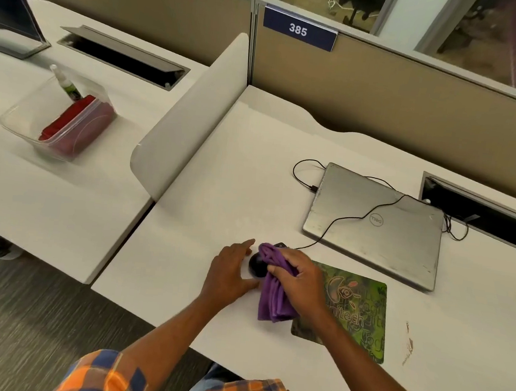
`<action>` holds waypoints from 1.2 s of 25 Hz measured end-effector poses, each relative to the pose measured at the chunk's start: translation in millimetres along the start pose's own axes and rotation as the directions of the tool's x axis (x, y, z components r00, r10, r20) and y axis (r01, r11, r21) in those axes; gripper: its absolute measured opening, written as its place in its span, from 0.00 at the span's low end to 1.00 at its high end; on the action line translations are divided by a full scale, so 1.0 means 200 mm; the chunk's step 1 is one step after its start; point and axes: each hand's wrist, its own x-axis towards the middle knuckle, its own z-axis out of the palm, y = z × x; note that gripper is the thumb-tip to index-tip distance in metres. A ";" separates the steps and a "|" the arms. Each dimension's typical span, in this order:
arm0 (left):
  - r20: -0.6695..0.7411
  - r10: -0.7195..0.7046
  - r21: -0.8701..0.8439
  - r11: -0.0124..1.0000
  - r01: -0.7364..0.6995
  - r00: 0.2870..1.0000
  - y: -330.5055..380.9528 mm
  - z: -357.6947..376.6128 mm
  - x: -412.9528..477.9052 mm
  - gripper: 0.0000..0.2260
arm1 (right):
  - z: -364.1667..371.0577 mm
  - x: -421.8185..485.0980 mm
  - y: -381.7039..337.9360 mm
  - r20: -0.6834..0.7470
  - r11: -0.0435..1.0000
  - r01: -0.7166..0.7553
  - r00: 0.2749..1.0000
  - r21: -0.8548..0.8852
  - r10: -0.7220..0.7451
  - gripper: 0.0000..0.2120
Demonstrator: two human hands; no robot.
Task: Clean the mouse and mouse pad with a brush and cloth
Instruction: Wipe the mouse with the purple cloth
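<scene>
Two hands work together at the near edge of the counter (pixel 253 163), seen from the single head view. Just left of the pad (pixel 361 313), the black mouse (pixel 257 265) sits on the bare counter, mostly hidden under the purple cloth (pixel 272 302). The right hand (pixel 299 280) has its grip pressed together around a bunched fold of the cloth, pushing it onto the top of the mouse; the loose tail of the cloth hangs down onto the pad's left edge. The left hand (pixel 231 274) rests on the mouse's far side from the pad, fingers spread, flanking it without closing on it; whether it touches the shell I cannot tell.

The mouse looks light and hard, with a smooth, likely slippery shell, so it will probably skate under wiping pressure unless braced at its sides; its cable (pixel 335 224), running up over the closed laptop (pixel 372 224) beyond the pad, may tug back a little. The cloth is soft and limp and is best held bunched, as it is. The pad appears thin and flexible, lying flat; holding down a corner should keep it from creeping.

No brush is clearly visible. Well away from the pad, on the neighbouring counter, a clear tub (pixel 25 125) holds a red cloth (pixel 76 120) and a small bottle (pixel 65 82).
</scene>
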 end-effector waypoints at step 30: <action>-0.183 0.002 -0.044 0.999 -0.010 0.983 0.00 0.03 -0.05 0.24 | 0.14 0.02 -0.01 0.257 0.550 0.351 0.936 -0.758 -0.242 0.26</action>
